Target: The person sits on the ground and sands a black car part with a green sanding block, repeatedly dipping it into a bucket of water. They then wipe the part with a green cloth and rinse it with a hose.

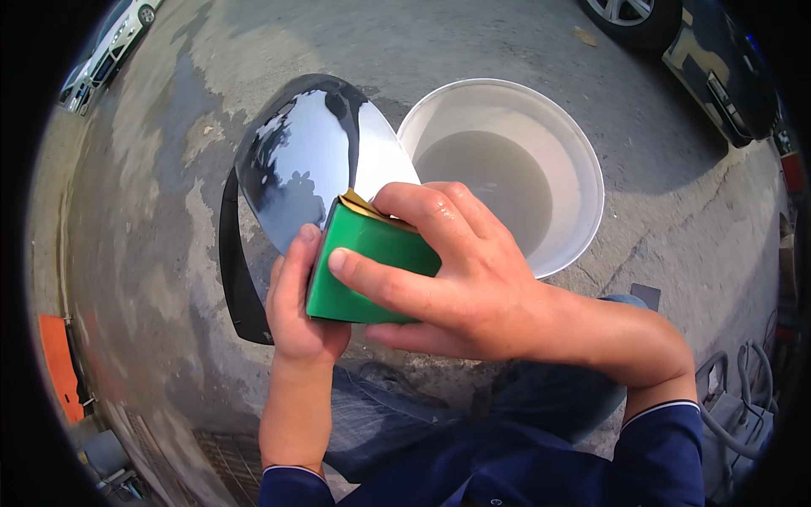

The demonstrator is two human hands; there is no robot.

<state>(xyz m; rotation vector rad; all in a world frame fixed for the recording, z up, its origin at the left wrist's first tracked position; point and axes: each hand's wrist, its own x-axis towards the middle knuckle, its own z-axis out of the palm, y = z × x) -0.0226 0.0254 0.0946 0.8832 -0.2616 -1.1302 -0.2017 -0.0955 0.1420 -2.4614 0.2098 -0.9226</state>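
Note:
A green sanding block (372, 291) is held between my two hands at the middle of the view. Along its far edge shows a folded gold-brown sheet (361, 203) that looks like sandpaper. My left hand (297, 308) grips the block's left side, fingers mostly hidden behind it. My right hand (473, 270) comes from the right, its fingers bent over the far edge and spread across the green face. Just beyond stands a glossy, dark curved shell (296, 160), reflecting sky and trees; its kind is unclear. A matte black curved strip (234, 262) runs along its left side.
A white bucket (591, 177) with cloudy grey water stands right of the shell, on stained concrete (160, 220). A car wheel and bumper (718, 93) are at the far right, a white car (110, 51) far left. Grey hoses (743, 380) lie lower right, an orange panel (59, 363) left.

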